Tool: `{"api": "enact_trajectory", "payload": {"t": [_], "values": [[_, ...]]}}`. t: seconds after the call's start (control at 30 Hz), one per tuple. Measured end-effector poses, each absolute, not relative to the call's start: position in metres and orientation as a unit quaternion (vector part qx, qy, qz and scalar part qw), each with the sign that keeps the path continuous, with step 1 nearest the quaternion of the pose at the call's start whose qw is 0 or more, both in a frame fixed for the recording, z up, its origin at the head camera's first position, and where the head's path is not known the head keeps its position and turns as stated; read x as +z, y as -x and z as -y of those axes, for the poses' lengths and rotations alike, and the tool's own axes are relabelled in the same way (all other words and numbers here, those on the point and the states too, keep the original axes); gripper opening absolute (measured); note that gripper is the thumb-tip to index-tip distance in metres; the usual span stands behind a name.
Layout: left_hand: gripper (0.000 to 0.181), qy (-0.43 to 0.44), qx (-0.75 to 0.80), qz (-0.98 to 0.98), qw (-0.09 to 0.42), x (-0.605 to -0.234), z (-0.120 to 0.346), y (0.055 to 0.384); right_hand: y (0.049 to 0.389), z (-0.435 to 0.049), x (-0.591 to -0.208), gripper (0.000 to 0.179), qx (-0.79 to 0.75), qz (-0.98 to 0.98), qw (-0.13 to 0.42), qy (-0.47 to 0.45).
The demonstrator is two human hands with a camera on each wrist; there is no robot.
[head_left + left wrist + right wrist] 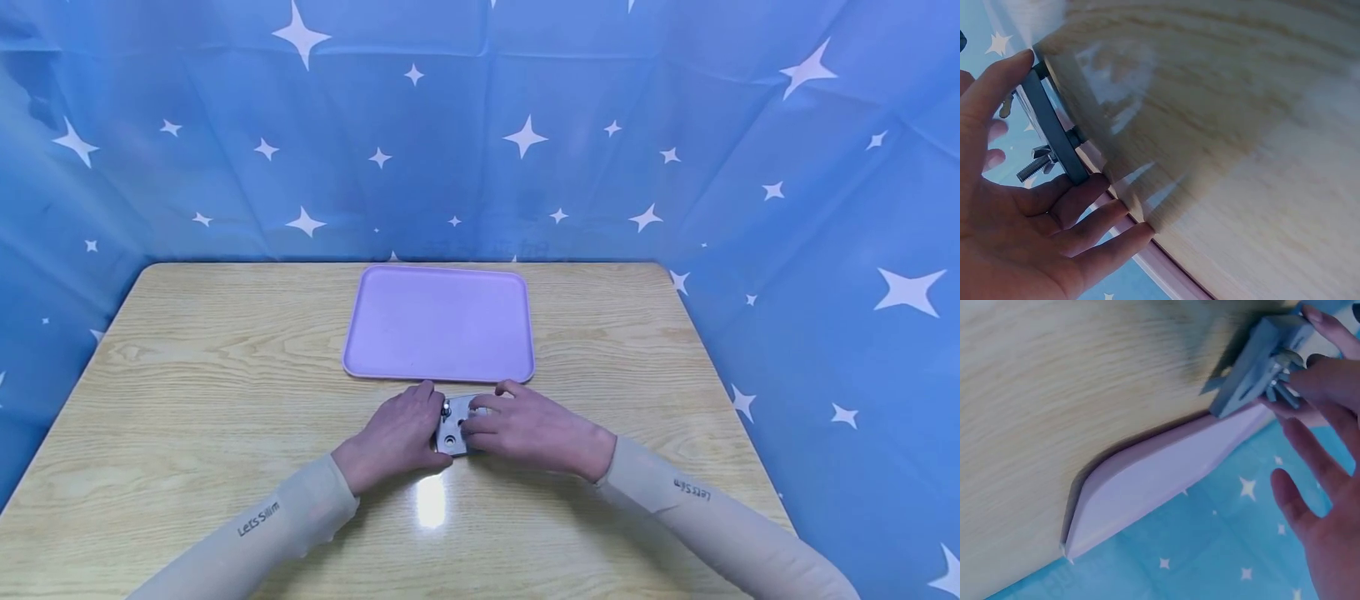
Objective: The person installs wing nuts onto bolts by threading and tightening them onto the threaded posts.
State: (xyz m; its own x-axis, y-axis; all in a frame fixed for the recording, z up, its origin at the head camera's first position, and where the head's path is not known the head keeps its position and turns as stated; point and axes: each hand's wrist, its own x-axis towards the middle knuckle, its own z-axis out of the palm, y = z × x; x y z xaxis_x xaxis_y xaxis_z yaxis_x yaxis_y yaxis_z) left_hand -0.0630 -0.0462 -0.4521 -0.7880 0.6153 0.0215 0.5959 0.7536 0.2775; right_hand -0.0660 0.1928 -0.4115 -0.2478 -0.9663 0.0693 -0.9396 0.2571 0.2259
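Observation:
A small grey metal plate lies on the table in front of the tray, with a round hole near its front left corner. My left hand holds its left end, thumb at the near edge and fingers at the far edge. In the left wrist view the plate stands on short dark feet, and a threaded bolt with a wing nut sticks up from it. My right hand is over the plate's right part. Its fingertips pinch a second wing nut, partly hidden by the fingers.
A purple tray lies just behind the plate on the wood-grain table. Blue cloth with white stars hangs behind the table and along both sides.

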Motion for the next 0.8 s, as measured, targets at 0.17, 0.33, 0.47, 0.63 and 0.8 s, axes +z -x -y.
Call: {"api": "enact_trajectory", "payload": {"t": [0.17, 0.33, 0.47, 0.63, 0.8], "values": [[0.060, -0.326, 0.131, -0.936, 0.030, -0.452, 0.046, 0.063, 0.067, -0.192, -0.414, 0.023, -0.101, 0.775, 0.103, -0.615], [0.059, -0.325, 0.134, -0.936, 0.026, -0.452, 0.047, 0.062, 0.068, -0.189, -0.416, 0.020, -0.111, 0.781, 0.101, -0.606], [0.059, -0.325, 0.136, -0.935, 0.025, -0.453, 0.046, 0.062, 0.069, -0.186, -0.418, 0.014, -0.113, 0.785, 0.105, -0.600], [0.060, -0.323, 0.134, -0.936, 0.032, -0.454, 0.046, 0.062, 0.068, -0.183, -0.424, 0.006, -0.109, 0.798, 0.119, -0.581], [0.062, -0.321, 0.127, -0.938, 0.038, -0.453, 0.046, 0.063, 0.061, -0.179, -0.431, 0.009, -0.055, 0.845, 0.103, -0.521]]}}
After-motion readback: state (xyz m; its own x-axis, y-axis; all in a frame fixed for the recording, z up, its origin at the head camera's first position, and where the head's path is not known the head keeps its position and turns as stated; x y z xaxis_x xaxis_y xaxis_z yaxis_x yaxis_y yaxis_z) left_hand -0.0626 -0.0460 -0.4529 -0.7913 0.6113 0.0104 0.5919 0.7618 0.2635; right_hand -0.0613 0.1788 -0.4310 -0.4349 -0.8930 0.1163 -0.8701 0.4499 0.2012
